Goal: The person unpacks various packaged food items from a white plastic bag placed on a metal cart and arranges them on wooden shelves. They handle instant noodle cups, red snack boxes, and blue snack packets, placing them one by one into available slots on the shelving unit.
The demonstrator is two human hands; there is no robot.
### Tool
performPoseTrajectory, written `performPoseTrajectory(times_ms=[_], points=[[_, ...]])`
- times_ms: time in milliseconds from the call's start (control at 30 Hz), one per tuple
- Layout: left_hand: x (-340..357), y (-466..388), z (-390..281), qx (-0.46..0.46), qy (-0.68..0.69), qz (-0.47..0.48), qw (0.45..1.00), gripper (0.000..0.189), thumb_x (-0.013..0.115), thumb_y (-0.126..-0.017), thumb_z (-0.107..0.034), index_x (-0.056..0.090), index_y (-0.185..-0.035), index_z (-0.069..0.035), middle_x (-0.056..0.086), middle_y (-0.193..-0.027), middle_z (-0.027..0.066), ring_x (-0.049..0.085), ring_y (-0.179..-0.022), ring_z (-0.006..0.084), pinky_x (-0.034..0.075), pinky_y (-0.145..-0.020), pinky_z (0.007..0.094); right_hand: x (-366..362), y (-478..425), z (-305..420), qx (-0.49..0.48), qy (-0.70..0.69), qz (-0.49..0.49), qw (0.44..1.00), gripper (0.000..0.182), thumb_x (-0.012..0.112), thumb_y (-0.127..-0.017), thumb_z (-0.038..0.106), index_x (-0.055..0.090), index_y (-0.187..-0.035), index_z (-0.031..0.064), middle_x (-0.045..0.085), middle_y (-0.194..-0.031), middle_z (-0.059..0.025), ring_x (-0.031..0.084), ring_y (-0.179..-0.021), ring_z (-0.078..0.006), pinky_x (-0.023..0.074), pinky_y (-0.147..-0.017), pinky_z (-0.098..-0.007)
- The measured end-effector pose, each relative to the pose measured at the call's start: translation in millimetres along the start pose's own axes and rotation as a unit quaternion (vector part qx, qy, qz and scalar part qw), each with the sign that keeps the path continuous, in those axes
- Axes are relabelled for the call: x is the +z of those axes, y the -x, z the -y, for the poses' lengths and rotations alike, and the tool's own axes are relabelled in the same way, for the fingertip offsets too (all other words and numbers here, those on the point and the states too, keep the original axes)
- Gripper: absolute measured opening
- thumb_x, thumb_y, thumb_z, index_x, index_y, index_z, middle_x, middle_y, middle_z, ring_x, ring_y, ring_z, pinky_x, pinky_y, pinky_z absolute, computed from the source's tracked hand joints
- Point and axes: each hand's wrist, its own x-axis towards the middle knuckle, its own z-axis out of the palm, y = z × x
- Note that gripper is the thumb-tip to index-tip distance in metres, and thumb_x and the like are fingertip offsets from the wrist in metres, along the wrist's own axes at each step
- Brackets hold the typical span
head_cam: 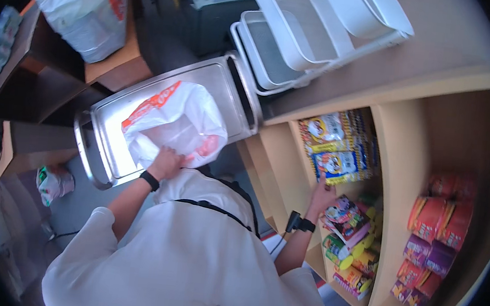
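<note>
My left hand point(165, 163) grips the near rim of a white plastic bag point(205, 109) with an orange printed band. The bag stands with its mouth open on a stainless steel tray cart point(235, 121), and something pinkish shows through its side. My right hand point(323, 197) reaches into a wooden shelf on the right, index finger stretched out to the lower edge of a blue and yellow snack packet point(336, 165). Whether the finger presses on the packet is hard to tell. More snack packets point(324, 129) lie just beyond it. A dark, colourful snack packet point(347, 218) lies just beside that hand.
Yellow-lidded snack tubs point(352, 260) and red and purple cup packages point(437, 220) fill shelf compartments at right. White plastic bins point(306, 26) stand beyond the cart. A full plastic bag point(86, 9) sits on a wooden unit point(58, 66) at upper left. A small bag point(54, 183) lies at left.
</note>
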Motion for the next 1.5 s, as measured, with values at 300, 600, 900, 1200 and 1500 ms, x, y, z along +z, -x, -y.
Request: performPoseTrajectory(times_ms=[300, 600, 900, 1200, 1500], points=[[-8, 29, -6, -0.028, 0.101, 0.088, 0.991, 0.038, 0.053, -0.090, -0.030, 0.061, -0.127, -0.026, 0.059, -0.118, 0.0216, 0.056, -0.109, 0.0406, 0.043, -0.098, 0.0490, -7, 23, 2, -0.002, -0.190, 0.047, 0.981, 0.026, 0.071, -0.083, 0.017, 0.061, -0.092, -0.0051, 0.059, -0.072, -0.0036, 0.053, -0.066, -0.0121, 0.0456, -0.063, -0.0289], [-21, 25, 84, -0.149, 0.159, -0.108, 0.970, 0.059, 0.062, -0.086, -0.031, 0.046, -0.136, -0.005, 0.052, -0.124, 0.0279, 0.053, -0.112, 0.0458, 0.044, -0.098, 0.0499, -17, 65, 1, 0.025, -0.266, -0.081, 0.960, 0.021, 0.058, -0.088, 0.004, 0.057, -0.107, -0.0040, 0.059, -0.080, -0.0025, 0.054, -0.071, -0.0083, 0.0442, -0.064, -0.0222], [-52, -33, 168, -0.035, 0.104, -0.167, 0.980, 0.067, 0.066, -0.082, -0.028, 0.040, -0.139, -0.005, 0.038, -0.139, 0.0256, 0.040, -0.123, 0.0473, 0.038, -0.104, 0.0522, 48, 181, 57, -0.034, -0.236, 0.171, 0.956, 0.010, 0.057, -0.090, 0.004, 0.064, -0.097, 0.0029, 0.059, -0.076, 0.0006, 0.053, -0.067, -0.0059, 0.0444, -0.062, -0.0220], [-107, 34, 161, -0.049, 0.350, -0.098, 0.930, 0.031, 0.061, -0.089, -0.022, 0.065, -0.110, 0.001, 0.067, -0.106, 0.0198, 0.064, -0.097, 0.0366, 0.049, -0.090, 0.0416, 81, 325, -150, -0.113, 0.030, 0.542, 0.832, 0.019, 0.061, -0.087, 0.024, 0.067, -0.088, 0.0058, 0.066, -0.077, -0.0075, 0.063, -0.071, -0.0209, 0.0493, -0.061, -0.0354], [5, 136, 168, -0.197, 0.156, 0.044, 0.967, 0.051, 0.060, -0.089, -0.036, 0.057, -0.124, 0.001, 0.065, -0.113, 0.0249, 0.061, -0.109, 0.0380, 0.048, -0.094, 0.0434, 2, 407, -255, 0.311, -0.205, 0.575, 0.729, 0.013, 0.059, -0.083, 0.018, 0.063, -0.086, 0.0059, 0.066, -0.084, -0.0102, 0.064, -0.077, -0.0205, 0.0488, -0.059, -0.0326]])
